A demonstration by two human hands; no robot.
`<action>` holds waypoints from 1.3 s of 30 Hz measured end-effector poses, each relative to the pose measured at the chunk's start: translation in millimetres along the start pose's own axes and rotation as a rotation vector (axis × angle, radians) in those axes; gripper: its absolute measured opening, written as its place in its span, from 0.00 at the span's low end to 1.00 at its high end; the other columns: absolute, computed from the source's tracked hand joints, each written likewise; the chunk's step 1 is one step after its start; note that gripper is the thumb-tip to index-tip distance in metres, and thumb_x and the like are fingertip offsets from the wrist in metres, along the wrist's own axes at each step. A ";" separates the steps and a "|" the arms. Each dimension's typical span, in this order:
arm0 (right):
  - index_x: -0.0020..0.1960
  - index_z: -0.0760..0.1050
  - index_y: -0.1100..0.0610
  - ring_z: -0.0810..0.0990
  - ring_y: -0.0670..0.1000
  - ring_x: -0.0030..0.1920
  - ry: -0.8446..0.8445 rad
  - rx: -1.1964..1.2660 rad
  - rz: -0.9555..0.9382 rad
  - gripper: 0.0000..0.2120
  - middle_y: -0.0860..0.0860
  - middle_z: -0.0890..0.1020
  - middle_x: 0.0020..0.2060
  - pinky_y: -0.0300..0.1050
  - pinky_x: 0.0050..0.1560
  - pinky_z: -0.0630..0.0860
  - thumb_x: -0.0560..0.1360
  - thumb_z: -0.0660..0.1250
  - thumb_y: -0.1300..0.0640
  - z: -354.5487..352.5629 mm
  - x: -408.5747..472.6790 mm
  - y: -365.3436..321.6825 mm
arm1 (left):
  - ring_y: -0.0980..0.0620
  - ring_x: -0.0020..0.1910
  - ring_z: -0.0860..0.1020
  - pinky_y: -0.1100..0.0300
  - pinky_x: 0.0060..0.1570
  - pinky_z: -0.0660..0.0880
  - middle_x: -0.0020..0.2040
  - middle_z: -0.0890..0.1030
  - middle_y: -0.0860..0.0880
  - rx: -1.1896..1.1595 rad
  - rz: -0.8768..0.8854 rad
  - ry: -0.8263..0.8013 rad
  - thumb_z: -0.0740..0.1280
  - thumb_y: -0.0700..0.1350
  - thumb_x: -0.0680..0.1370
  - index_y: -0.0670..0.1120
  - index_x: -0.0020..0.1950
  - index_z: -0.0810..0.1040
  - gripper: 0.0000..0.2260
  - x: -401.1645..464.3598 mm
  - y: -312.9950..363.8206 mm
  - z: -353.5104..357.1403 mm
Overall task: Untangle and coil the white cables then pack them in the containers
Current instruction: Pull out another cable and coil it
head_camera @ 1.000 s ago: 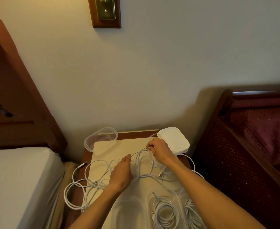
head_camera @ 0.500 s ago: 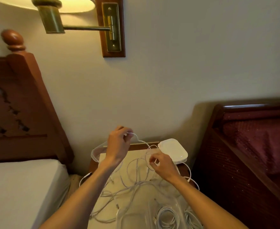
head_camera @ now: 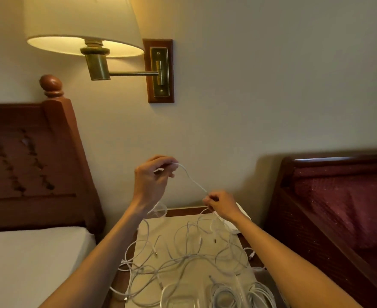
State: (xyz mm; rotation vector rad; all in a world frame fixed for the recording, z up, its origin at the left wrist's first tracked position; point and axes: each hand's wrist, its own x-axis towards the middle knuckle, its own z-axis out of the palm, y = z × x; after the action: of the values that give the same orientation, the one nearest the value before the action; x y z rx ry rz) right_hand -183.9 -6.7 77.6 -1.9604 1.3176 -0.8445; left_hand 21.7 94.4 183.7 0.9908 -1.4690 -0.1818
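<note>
Head view: the left hand has risen, pinching a cable that the right hand pinches lower; seemingly one strand is drawing free of the tangle on the table.

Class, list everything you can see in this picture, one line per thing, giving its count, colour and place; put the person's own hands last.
white cables: several, white, tangled on the nightstand
held cable: one, white, strung between both hands
clear containers: at least two, bottom edge, coiled cables inside
white lid: one, behind the right hand
nightstand: one, brown wood with pale top, centre
wall lamp: one, brass, cream shade, lit
headboards: two, reddish wood, left and right
mattress: one, white, lower left
left hand: raised, pinching cable
right hand: lower, pinching cable
</note>
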 end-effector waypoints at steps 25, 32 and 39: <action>0.47 0.81 0.59 0.63 0.46 0.28 -0.237 0.338 -0.376 0.16 0.49 0.67 0.27 0.37 0.30 0.64 0.81 0.59 0.52 -89.1 -30.9 -132.0 | 0.50 0.30 0.79 0.52 0.33 0.78 0.33 0.80 0.47 0.090 0.011 -0.181 0.65 0.39 0.80 0.43 0.48 0.80 0.05 16.3 48.7 3.0; 0.40 0.71 0.57 0.60 0.47 0.27 -0.296 0.401 -0.233 0.17 0.49 0.64 0.27 0.38 0.30 0.61 0.81 0.56 0.48 -106.1 -45.4 -94.8 | 0.56 0.32 0.77 0.67 0.31 0.75 0.38 0.80 0.47 -0.160 -0.140 0.422 0.65 0.40 0.80 0.43 0.53 0.81 0.06 52.3 49.6 -60.2; 0.43 0.73 0.60 0.62 0.48 0.26 -0.041 0.565 -0.167 0.16 0.50 0.63 0.25 0.43 0.35 0.70 0.84 0.55 0.54 -118.1 -47.9 -123.0 | 0.50 0.37 0.82 0.59 0.32 0.80 0.58 0.81 0.43 0.487 -0.574 -0.120 0.64 0.35 0.79 0.44 0.70 0.74 0.19 52.4 7.5 -71.3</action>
State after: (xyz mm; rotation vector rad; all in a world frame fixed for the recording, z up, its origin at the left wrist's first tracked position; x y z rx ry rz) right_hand -224.2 59.3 236.9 -1.6318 0.7805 -1.1071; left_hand 89.3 96.3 241.2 1.8182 -1.3268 -0.3080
